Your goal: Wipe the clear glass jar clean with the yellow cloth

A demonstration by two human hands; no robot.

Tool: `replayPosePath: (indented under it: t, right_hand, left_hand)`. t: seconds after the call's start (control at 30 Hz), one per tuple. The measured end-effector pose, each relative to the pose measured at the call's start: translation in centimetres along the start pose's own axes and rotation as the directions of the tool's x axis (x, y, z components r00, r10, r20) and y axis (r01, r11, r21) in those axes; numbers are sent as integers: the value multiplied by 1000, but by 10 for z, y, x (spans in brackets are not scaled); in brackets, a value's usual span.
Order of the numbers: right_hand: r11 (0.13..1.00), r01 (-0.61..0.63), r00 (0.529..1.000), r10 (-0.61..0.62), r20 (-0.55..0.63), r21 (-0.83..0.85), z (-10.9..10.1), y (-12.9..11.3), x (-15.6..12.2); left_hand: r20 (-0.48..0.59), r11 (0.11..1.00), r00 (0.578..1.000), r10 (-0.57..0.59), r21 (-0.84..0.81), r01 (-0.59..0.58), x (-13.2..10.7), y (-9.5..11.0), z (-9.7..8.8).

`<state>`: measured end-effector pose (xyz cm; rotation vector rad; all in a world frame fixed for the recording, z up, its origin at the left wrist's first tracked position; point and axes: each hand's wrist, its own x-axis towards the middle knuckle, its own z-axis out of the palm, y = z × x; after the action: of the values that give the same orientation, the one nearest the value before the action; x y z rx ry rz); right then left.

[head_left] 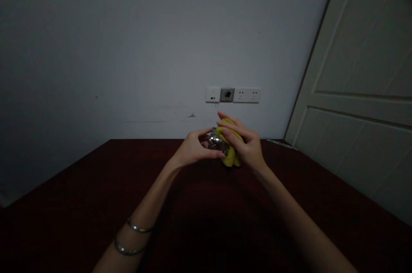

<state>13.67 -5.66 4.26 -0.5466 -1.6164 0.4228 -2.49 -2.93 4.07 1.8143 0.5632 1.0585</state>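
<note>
Fingers and thumb of my left hand point(195, 148) are wrapped round a small shiny, glass-like jar point(216, 144), whose exact kind is hard to make out in the dim light. My right hand point(247, 144) grips a yellow cloth point(230, 157) and presses it against the jar's right side and upper edge. Part of the cloth hangs below the right hand's fingers. Both hands are above the far part of the dark red table, and the cloth and fingers hide the jar's right side.
The dark red table point(96, 204) reaches back to a pale wall point(144, 50). On the wall behind my hands is a row of sockets point(246, 95). A panelled door point(363, 92) stands at the right, and a thin flat strip point(281, 144) lies near the table's far right edge.
</note>
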Motion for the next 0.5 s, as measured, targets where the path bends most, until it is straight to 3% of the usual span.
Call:
replayPosePath:
  t: [0.17,0.37,0.5]
  right_hand:
    - [971,-184,981,192,-41,154,-2,12,4]
    - [997,5,1000,-6,21,71,-1,4,-2]
    - [997,41,998,-43,34,59,-1,3,-3]
  left_hand:
    - [-6,1000,1000,-28,6,28,0,0,0]
    - [-72,1000,997,-20,-23,18,3,0,1]
    - [-84,999,996,19,-40,-22,5,1,1]
